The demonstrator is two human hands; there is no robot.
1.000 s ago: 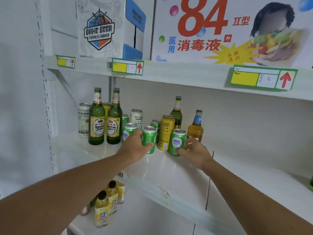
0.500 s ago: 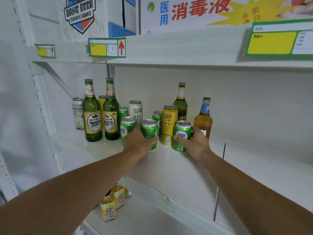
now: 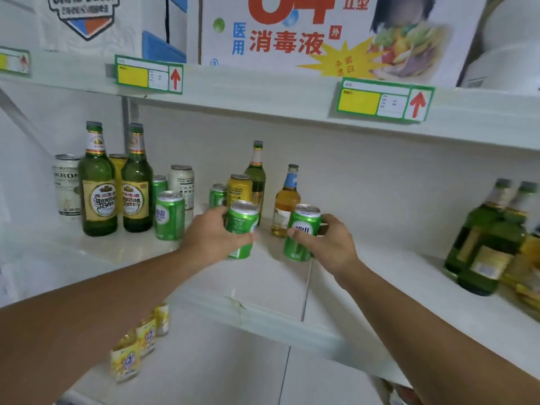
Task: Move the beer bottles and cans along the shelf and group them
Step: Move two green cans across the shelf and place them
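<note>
on the shelf [image 3: 271,290], each grip clamps a green can, labels half hidden; far-right bottles [image 3: 491,244] blurred.

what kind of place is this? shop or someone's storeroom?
Most likely a small shop. White shelves carry yellow price tags on their front edges, beer bottles and cans stand in rows, and cartons are stacked on top.

Both arms reach forward, left hand [image 3: 214,233] and right hand [image 3: 328,244] each with fingers curled in a grip.
</note>
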